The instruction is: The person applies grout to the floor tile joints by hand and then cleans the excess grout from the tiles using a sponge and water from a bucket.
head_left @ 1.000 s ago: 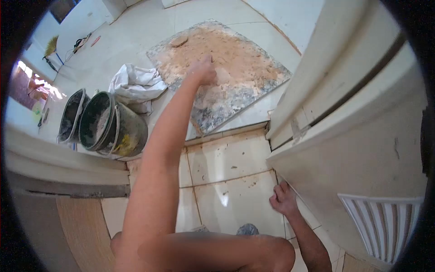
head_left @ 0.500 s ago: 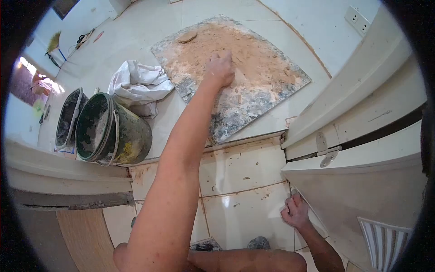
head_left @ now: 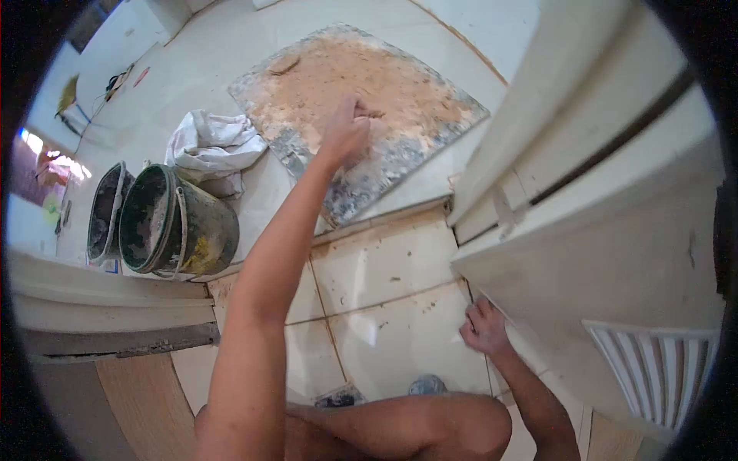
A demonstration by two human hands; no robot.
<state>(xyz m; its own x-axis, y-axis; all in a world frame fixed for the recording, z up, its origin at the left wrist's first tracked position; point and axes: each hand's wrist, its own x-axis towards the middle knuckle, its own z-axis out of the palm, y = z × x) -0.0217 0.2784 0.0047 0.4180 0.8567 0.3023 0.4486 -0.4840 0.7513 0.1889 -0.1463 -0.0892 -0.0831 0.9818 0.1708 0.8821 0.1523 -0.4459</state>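
Note:
My left hand (head_left: pixel 346 137) is over the front part of a worn, stained board (head_left: pixel 377 184) covered with crumbly orange-brown powder (head_left: pixel 338 77). Its fingers are curled together, and whatever they may hold is hidden. A flat brown lump (head_left: pixel 284 64) lies near the board's far left corner. Low on the right, my right hand (head_left: pixel 486 329) is closed at the tiled floor (head_left: pixel 407 326), close beside the bottom of the door (head_left: pixel 584 261). I cannot make out what is in its fingers.
Two dirty buckets, a green one (head_left: pixel 219 230) and a dark one (head_left: pixel 104 211), stand left of the board by a crumpled white sack (head_left: pixel 215 146). A low step edge (head_left: pixel 384 224) crosses the floor. A broom (head_left: pixel 69 100) is farther back.
The view has shifted, so the board and buckets sit farther left. My left hand has drawn slightly nearer over the board, its fingers more curled. My right hand stays by the door, closed.

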